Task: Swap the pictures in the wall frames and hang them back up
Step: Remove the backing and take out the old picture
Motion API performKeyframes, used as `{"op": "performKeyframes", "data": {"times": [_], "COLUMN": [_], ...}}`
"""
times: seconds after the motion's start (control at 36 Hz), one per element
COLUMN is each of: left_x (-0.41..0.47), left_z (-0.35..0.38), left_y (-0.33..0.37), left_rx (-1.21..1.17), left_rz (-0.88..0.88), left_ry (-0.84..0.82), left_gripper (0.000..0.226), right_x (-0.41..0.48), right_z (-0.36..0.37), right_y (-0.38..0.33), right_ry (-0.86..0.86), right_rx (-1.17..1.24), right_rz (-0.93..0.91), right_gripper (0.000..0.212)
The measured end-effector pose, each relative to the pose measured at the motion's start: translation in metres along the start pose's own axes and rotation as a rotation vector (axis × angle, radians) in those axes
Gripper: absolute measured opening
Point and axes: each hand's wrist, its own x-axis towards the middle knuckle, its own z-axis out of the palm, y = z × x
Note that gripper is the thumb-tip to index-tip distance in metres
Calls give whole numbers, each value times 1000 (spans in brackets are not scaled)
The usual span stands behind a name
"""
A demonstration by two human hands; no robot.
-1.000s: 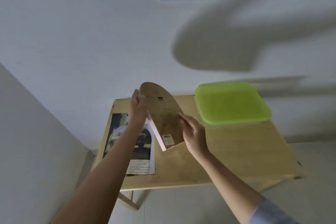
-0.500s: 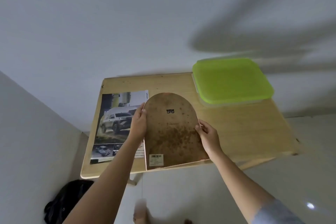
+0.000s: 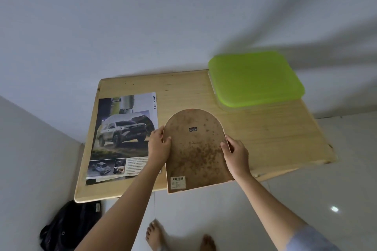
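- Lowering is what has changed: a second ago the arch-topped brown fibreboard frame (image 3: pixel 193 149) was held up and tilted on edge in the air, and it now lies back-side up, flat or very nearly so, on the pale wooden counter (image 3: pixel 265 138).
- The left hand (image 3: pixel 158 149) curls round the frame's left edge with the thumb on the stained backing; the right hand (image 3: pixel 236 156) clasps the right edge the same way. Both are closed on the frame, neither one loose.
- The frame's bottom edge, with its white barcode sticker (image 3: pixel 178 182), overhangs the near rim of the counter a little, so it probably wants a push further on before being let go.
- The small metal hanger (image 3: pixel 192 129) faces up near the arch, so the backing is reachable; opening it to get at the picture looks like the next step.
- Just to the left, touching or nearly touching the left hand, lies the glossy printed car poster sheet (image 3: pixel 124 136), presumably one of the pictures for the swap.
- The lime-green square plastic lid on its clear box (image 3: pixel 255 79) sits well apart at the far right corner, out of the way.
- A black bag (image 3: pixel 69 226) rests on the floor below.
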Motion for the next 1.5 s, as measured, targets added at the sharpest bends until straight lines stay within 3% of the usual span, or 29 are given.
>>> {"op": "performKeyframes", "data": {"times": [0.28,0.53,0.61,0.75,0.97,1.25,1.5], "left_x": [7,-6,-21,-44,-52,-52,-53], "left_z": [-5,-12,-15,-17,-21,-21,-17], "left_y": [-1,-7,-22,-52,-59,-61,-63], "left_rx": [40,315,371,483,680,757,750], "left_rz": [27,205,271,335,376,420,418], "left_ry": [-22,-14,-27,-186,-288,-286,-251], "left_gripper": [51,54,67,110,134,141,137], "right_x": [8,17,23,46,86,102,106], "right_z": [4,1,4,33,66,70,75], "right_y": [-7,-8,-20,-55,-82,-71,-71], "right_ry": [-13,-115,-105,-212,-296,-344,-351], "right_rx": [-102,-190,-174,-144,-378,-448,-347], "right_rz": [-69,-77,-104,-240,-383,-502,-486], "right_gripper": [35,38,37,35,39,36,29]}}
